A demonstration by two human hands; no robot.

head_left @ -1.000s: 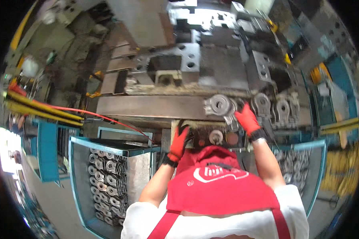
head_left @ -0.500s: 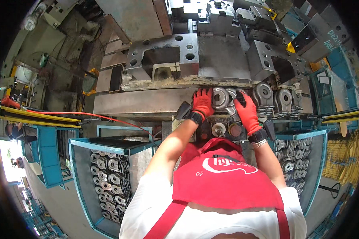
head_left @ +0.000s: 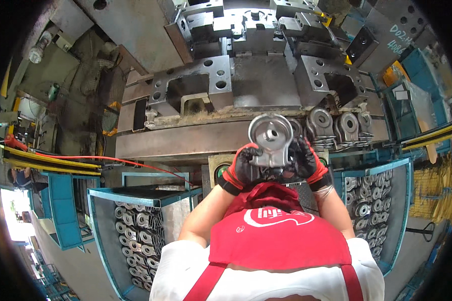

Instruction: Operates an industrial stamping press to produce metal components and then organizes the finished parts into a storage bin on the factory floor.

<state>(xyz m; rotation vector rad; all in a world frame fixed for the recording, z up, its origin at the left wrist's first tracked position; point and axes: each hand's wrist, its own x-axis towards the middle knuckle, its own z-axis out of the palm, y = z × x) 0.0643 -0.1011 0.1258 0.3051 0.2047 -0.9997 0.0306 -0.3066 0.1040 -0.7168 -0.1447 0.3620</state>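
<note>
A shiny stamped metal part (head_left: 270, 153), with a round ringed cup at its top and a narrower neck below, is raised in front of my apron. My left hand (head_left: 245, 164), in a red and black glove, is closed on the lower left of the neck. On the other side my right hand (head_left: 309, 161), gloved alike, has its fingers curled at the part's right edge. Behind the raised part another ringed part (head_left: 295, 127) shows only in a sliver; whether the right hand touches it I cannot tell.
Stacks of similar parts (head_left: 320, 123) stand on the press bed's front ledge (head_left: 186, 139), to the right. Heavy die blocks (head_left: 201, 80) rise beyond it. Blue-framed bins (head_left: 98, 226) filled with parts flank me. A red cable (head_left: 110, 158) runs in from the left.
Both hands have come back from the ledge toward my body, turning so the gloves' black palms show. A metal part is now lifted and tilted up between them.
</note>
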